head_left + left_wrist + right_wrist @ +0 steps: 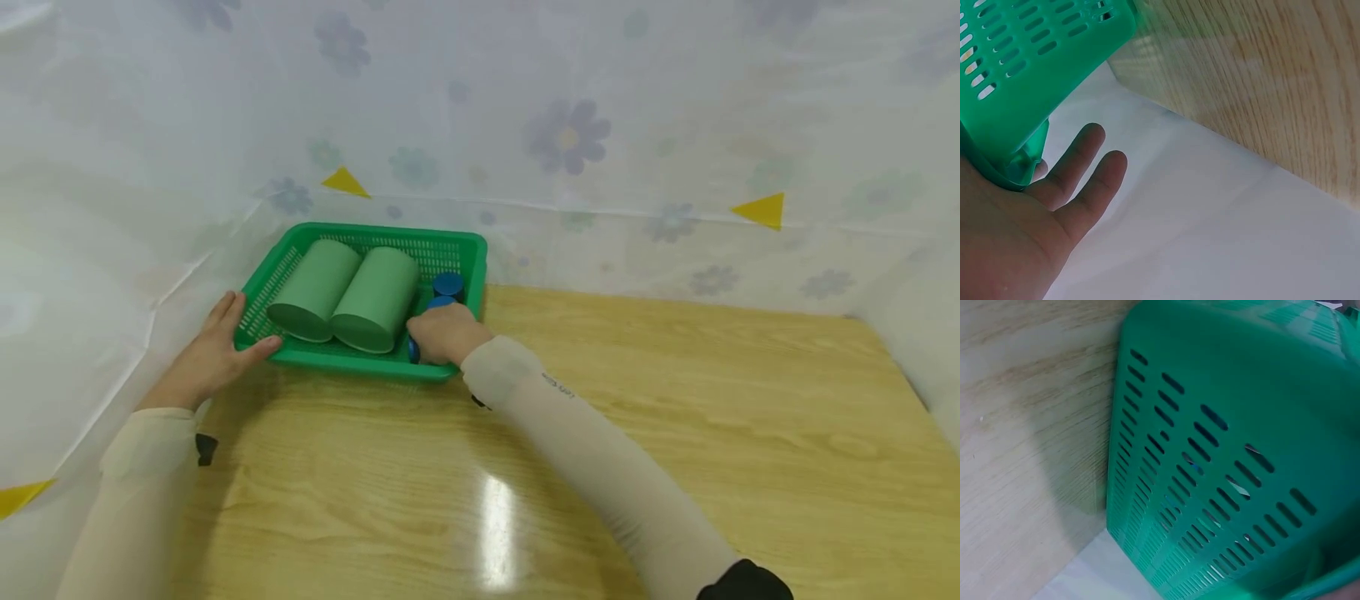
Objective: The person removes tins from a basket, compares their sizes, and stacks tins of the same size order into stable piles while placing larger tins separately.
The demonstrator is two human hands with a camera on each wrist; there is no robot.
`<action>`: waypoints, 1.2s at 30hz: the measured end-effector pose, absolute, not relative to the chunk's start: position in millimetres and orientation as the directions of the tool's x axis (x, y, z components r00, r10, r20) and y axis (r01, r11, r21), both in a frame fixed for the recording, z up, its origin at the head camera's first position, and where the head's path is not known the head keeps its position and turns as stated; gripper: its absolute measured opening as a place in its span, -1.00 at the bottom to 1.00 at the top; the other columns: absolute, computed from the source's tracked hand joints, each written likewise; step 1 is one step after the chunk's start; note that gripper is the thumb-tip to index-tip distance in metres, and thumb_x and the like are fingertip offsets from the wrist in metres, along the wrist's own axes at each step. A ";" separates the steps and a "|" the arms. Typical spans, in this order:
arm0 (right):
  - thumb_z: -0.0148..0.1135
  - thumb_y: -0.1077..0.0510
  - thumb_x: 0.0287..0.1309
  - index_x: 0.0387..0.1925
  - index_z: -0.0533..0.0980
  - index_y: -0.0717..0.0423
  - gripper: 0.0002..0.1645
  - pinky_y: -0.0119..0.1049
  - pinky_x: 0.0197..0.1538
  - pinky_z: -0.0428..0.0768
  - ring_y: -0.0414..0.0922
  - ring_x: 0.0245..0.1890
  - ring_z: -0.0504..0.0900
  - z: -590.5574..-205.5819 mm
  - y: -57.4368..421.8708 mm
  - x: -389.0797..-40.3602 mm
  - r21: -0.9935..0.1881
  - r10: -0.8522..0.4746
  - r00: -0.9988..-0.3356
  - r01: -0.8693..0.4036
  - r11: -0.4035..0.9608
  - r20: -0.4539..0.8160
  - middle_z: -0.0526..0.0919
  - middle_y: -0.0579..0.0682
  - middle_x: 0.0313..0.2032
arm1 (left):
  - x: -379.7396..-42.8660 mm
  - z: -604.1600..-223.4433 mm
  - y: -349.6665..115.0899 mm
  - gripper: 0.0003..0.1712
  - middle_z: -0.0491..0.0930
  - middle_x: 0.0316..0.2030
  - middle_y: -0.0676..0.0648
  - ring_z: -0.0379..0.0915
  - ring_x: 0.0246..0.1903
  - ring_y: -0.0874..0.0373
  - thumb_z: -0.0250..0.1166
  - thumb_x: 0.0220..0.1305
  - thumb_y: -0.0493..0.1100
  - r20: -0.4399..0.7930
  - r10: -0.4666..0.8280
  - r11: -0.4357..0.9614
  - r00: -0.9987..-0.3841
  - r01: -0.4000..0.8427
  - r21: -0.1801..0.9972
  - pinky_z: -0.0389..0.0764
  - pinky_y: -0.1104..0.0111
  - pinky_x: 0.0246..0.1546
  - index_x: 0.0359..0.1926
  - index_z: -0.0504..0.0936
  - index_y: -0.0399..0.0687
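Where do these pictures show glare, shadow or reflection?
Head view: bright glare on the wood-grain table, soft shadow beside the left sleeve; left wrist view: greenish reflection on the table near the green basket; right wrist view: shadow on the table alongside the basket.

Counter (pixel 720 417): yellowish wood grain, bright glare streak (pixel 497 533) toward the front. Whitish sheeting (pixel 465 50) behind and at both sides, printed with faded purple and green flowers (pixel 567 137). Two yellow triangles (pixel 763 211) along the back; third triangle (pixel 22 497) at far left.
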State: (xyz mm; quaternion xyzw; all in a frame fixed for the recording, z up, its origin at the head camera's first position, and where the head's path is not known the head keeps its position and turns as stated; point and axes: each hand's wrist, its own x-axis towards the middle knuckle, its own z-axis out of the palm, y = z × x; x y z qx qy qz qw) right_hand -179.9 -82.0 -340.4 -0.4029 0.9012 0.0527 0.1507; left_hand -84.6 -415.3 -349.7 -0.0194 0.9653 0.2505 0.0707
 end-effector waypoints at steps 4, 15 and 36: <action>0.14 0.12 0.40 -0.41 0.33 -0.03 -0.76 -0.30 -0.35 0.33 -0.17 -0.47 0.29 -343.4 -80.7 -180.7 -0.042 -0.716 -0.636 -0.739 0.673 -0.287 0.28 -0.12 -0.53 | -83.9 -350.6 -414.0 0.22 -0.67 0.53 -0.21 -0.35 0.42 -0.59 0.08 0.44 0.36 -0.152 0.000 0.874 -0.988 -0.074 0.480 -0.02 -0.47 0.21 0.55 -0.57 -0.10; 0.32 -0.06 0.29 0.28 0.33 0.02 -0.37 -0.26 -0.07 0.59 -0.15 -0.09 0.58 -341.7 -74.4 -184.9 -0.416 -0.762 -0.647 -0.684 0.600 -0.036 0.59 -0.07 0.02 | -78.4 -344.4 -419.1 0.19 -0.66 0.53 -0.27 -0.35 0.40 -0.61 0.08 0.47 0.31 -0.138 0.000 0.887 -0.990 -0.064 0.458 0.01 -0.49 0.17 0.56 -0.54 -0.16; 0.39 -0.03 0.25 0.40 0.32 -0.04 -0.25 -0.15 0.07 0.57 -0.06 0.12 0.53 -324.0 -43.7 -178.4 -0.818 -0.641 -0.745 -0.479 0.319 0.186 0.50 0.06 0.22 | -70.2 -347.3 -434.5 0.15 -0.65 0.53 -0.30 -0.31 0.37 -0.66 0.07 0.50 0.28 -0.123 -0.014 0.890 -0.992 -0.069 0.451 0.03 -0.52 0.12 0.56 -0.54 -0.16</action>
